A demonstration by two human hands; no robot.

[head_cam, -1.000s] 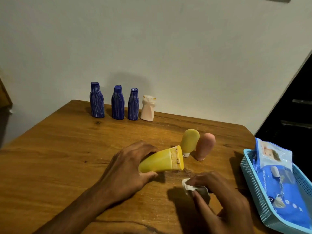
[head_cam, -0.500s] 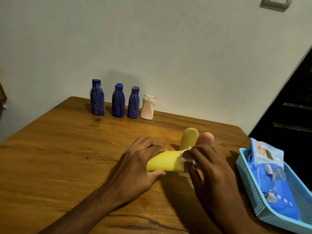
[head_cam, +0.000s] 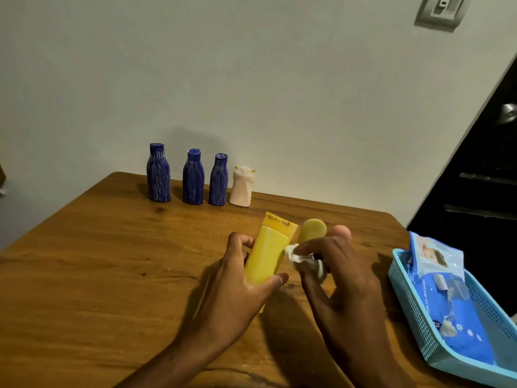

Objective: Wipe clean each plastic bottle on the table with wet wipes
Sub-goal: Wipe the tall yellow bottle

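A wooden table (head_cam: 84,275) with visible grain stands against a plain pale wall (head_cam: 251,79). A grey wall switch (head_cam: 439,9) is fixed high on this wall, near the upper right corner. At the right edge there is a dark opening (head_cam: 481,177), and a round metal knob (head_cam: 507,113) shines in it.
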